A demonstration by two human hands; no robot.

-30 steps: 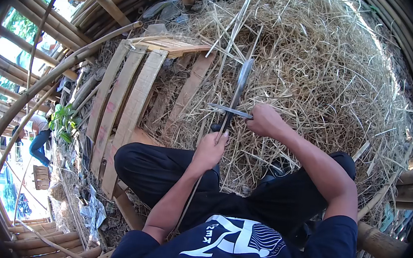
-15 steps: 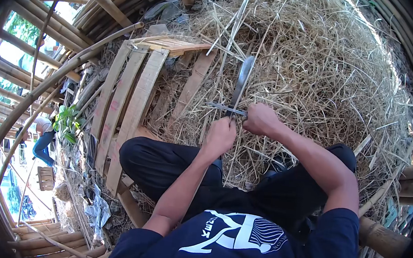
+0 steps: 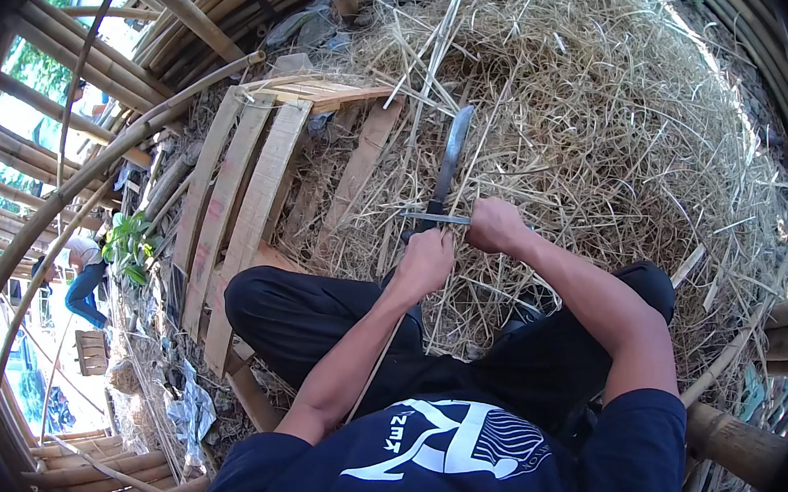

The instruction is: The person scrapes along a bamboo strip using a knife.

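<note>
In the head view, my right hand is closed around a small knife. Its narrow blade points left, just above my left hand. My left hand is closed with its fingers pinched on a thin bamboo strip, whose lower end trails past my forearm towards my lap. Beyond both hands lies a machete with a dark handle, its blade pointing away from me over the straw. The small knife crosses in front of that handle. My fingers partly hide where knife and strip meet.
A slatted wooden crate stands to the left of my knees. Loose straw and shavings cover the ground, with longer split strips ahead. Bamboo poles form a frame at left. Another person is bent over outside.
My hands have shifted slightly right relative to the machete and crate. The small knife lies more level, and the strip's lower end now shows below my left hand. The view has shifted slightly.
</note>
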